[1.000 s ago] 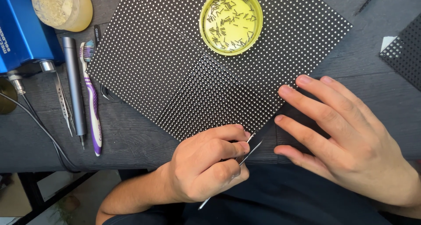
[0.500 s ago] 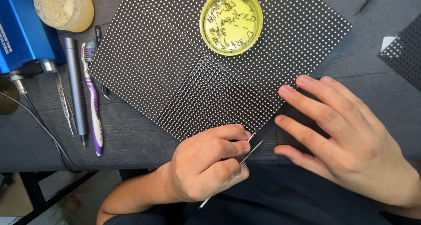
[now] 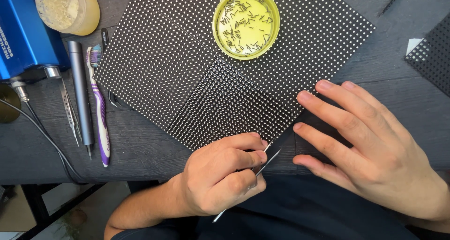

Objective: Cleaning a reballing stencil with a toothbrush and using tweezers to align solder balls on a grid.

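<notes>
A black panel [image 3: 187,62] covered in a grid of small white dots lies flat on the dark table. A smaller, finer-gridded black square [image 3: 229,104] lies on it, one corner pointing at me. My left hand [image 3: 220,174] is shut on thin metal tweezers [image 3: 267,158], whose tips sit at the near corner of the square. My right hand [image 3: 370,146] rests flat with fingers spread, its fingertips touching the panel's right near edge. On the far part of the panel sits a round yellow dish [image 3: 224,38] holding several tiny dark pins.
At the left lie a purple-and-white toothbrush [image 3: 100,113], a grey pen-shaped tool [image 3: 79,90] and spare tweezers [image 3: 69,109]. A blue device [image 3: 23,34] with a cable and a jar of beige material [image 3: 68,8] stand behind them. Another perforated black piece [image 3: 433,52] lies at the far right.
</notes>
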